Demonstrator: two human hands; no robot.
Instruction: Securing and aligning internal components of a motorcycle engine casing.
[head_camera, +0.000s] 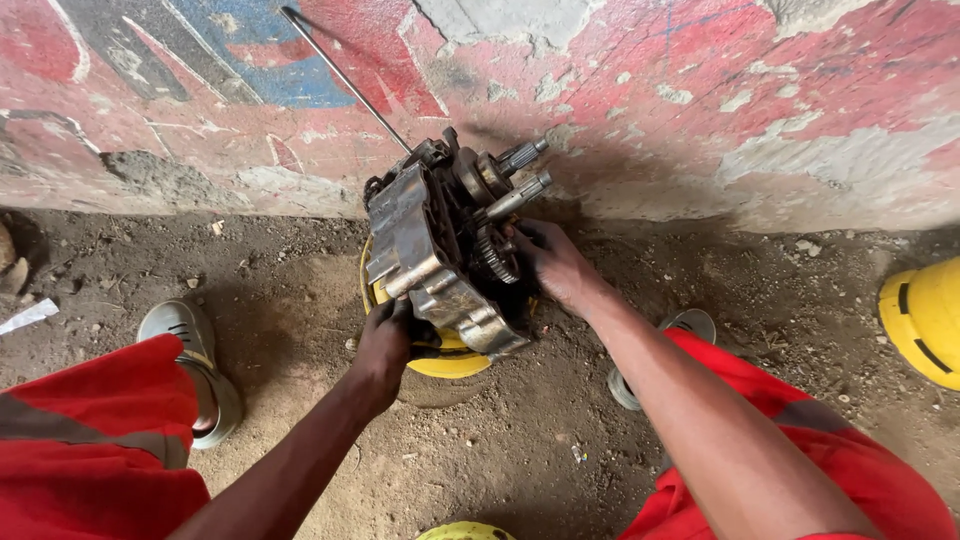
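Head view: gearbox (440, 250), a grimy grey metal casing, stood on edge on a yellow bowl (450, 365) that sits on the dirt floor (520, 440), near the middle of the scene and just in front of the far wall (700, 110). Casing open on its right side, showing a toothed gear (492, 255) and two splined shafts (520, 175) that point up and to the right. Thin metal rod (345, 75) rises from the casing's far end, slanting up to the left against the wall. Left hand (390, 340): fingers curled shut on the casing's near lower edge, just above the bowl's rim. Right hand (550, 262): fingers partly bent, pressed against the open side beside the gear; whether they grip a part cannot be told. Hands apart, one on each side of the gearbox. Red trouser legs (90, 450) and grey shoes (195, 360) flank it, left and right. Yellow helmet (925, 320) lies at the right edge, well apart.
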